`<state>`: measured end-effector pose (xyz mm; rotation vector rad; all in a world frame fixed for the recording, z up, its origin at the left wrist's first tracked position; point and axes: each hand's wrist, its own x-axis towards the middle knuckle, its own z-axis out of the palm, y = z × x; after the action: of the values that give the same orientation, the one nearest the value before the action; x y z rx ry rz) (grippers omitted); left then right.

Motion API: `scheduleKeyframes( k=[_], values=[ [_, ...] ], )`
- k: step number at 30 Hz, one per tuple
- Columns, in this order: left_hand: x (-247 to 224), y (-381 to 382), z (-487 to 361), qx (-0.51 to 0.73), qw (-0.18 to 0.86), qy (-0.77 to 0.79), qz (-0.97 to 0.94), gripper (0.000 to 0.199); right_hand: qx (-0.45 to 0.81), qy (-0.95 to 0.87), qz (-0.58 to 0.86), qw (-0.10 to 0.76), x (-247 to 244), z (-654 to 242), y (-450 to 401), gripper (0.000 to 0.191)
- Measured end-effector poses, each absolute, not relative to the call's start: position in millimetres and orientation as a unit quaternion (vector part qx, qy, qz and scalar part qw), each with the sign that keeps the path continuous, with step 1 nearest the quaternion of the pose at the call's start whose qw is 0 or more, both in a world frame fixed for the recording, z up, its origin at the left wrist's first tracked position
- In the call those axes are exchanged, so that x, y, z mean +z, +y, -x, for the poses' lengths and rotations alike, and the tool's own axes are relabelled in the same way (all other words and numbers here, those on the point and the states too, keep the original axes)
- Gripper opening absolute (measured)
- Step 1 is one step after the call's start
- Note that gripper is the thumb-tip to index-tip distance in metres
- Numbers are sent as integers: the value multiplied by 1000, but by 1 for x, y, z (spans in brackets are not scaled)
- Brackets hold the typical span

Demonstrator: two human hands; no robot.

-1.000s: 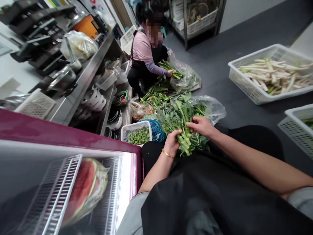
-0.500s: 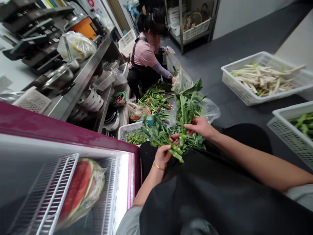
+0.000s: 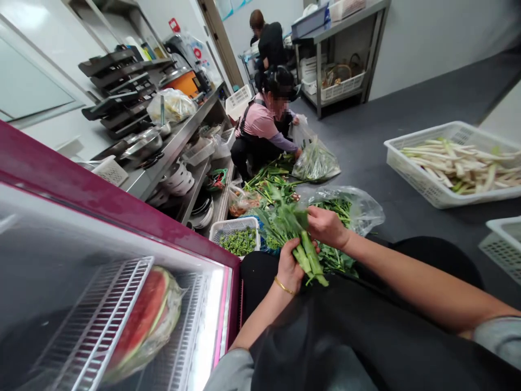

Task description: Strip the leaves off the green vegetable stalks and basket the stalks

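Observation:
My left hand (image 3: 290,267), with a gold bangle at the wrist, is wrapped round a bunch of green leafy stalks (image 3: 310,258). The thick cut stems point toward my lap and the leaves point away. My right hand (image 3: 328,227) pinches a leaf at the upper right of the bunch, close beside my left hand. Beyond my hands, more greens lie in an open clear plastic bag (image 3: 368,210). A white basket (image 3: 215,231) of small green pieces stands to the left.
An open fridge (image 3: 228,271) with a wrapped watermelon (image 3: 142,315) is close on my left. A crouching person (image 3: 260,119) handles a bag (image 3: 317,163) ahead. A white crate (image 3: 423,182) of pale stalks stands right.
The stalk that was in my right hand now lies with the bunch in my left hand. My right hand has moved to its leaves. The view has tilted up, showing a second person behind.

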<state>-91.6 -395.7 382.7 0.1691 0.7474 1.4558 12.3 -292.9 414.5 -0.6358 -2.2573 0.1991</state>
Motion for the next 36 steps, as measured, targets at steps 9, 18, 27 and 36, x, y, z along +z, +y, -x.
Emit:
scheduleKeyframes(
  k=[9, 18, 27, 36],
  values=[
    [375, -400, 101, 592, 721, 344, -109, 21, 532, -714, 268, 368, 413, -45, -310, 36],
    [369, -403, 117, 643, 664, 367, -109, 29, 711, -553, 318, 297, 420, -45, -312, 46],
    [368, -400, 128, 641, 656, 377, -127, 36, 645, -605, 366, 291, 419, -50, -310, 47],
    [363, -385, 92, 674, 613, 410, -47, 26, 340, -856, 353, 165, 402, -31, -316, 37]
  ],
)
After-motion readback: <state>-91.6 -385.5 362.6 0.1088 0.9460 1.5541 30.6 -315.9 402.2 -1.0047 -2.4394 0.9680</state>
